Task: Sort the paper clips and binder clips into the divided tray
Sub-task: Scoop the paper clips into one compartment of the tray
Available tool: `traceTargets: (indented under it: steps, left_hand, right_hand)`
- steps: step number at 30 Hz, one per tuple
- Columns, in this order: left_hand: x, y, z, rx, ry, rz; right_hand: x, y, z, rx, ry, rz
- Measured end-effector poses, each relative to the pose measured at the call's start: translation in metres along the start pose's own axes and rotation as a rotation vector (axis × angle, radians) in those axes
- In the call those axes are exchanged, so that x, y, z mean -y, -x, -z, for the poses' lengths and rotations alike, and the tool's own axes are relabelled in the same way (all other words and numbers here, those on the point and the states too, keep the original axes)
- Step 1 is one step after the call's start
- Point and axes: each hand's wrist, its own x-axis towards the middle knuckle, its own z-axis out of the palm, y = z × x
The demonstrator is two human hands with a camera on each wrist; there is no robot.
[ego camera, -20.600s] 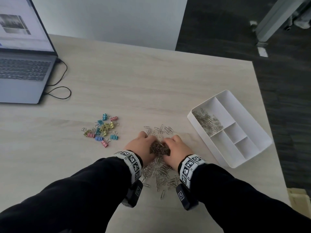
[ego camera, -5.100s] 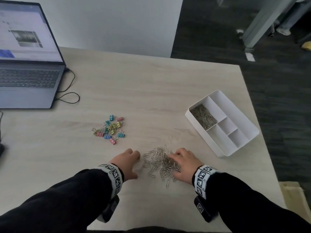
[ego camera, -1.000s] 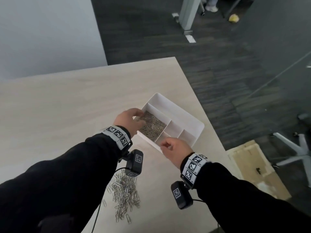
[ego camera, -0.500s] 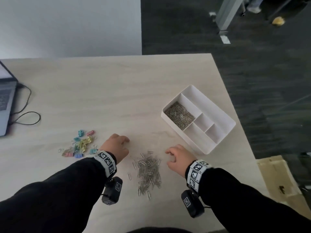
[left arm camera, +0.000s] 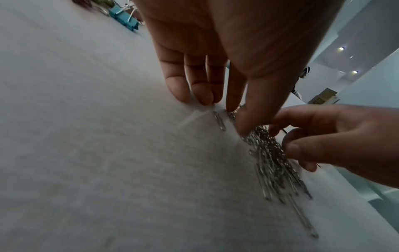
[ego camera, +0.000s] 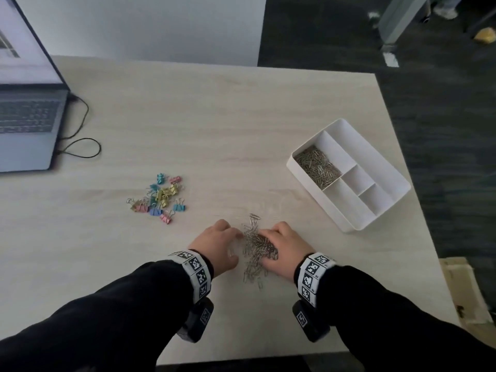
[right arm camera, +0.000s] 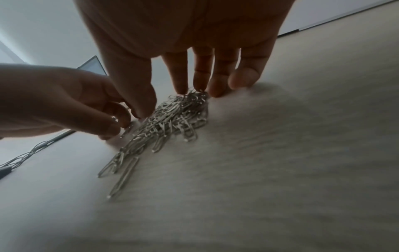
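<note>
A pile of silver paper clips (ego camera: 255,251) lies on the table near its front edge. My left hand (ego camera: 233,234) and right hand (ego camera: 265,236) flank it, fingertips down on the table. In the left wrist view the left fingers (left arm camera: 194,88) are fairly straight and the thumb touches the pile (left arm camera: 272,158). In the right wrist view my right hand (right arm camera: 170,104) has straight fingertips and the thumb set into the clips (right arm camera: 170,122). Coloured binder clips (ego camera: 161,198) lie in a loose heap to the left. The white divided tray (ego camera: 381,224) stands at the right; one compartment holds paper clips (ego camera: 318,166).
An open laptop (ego camera: 26,130) sits at the far left with a black cable (ego camera: 80,146) looped beside it. The table's right edge runs just past the tray; beyond it are dark floor and a cardboard piece (ego camera: 461,285).
A second ago both hands were at the tray's paper clip compartment. They came back to the table, and since half a second ago they have closed in against the pile from both sides.
</note>
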Motion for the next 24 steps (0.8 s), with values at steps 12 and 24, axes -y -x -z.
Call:
traceTargets:
  steps: [12,24]
  left_hand:
    - [-0.023,-0.01,-0.015,-0.038,-0.161,-0.037]
    - [-0.031,-0.034,-0.005,-0.028,-0.062,-0.098]
  right_hand:
    - [0.009,0.001,-0.004,0.008,0.039,-0.1]
    - [0.008,-0.008,0.002,-0.049,-0.079,-0.099]
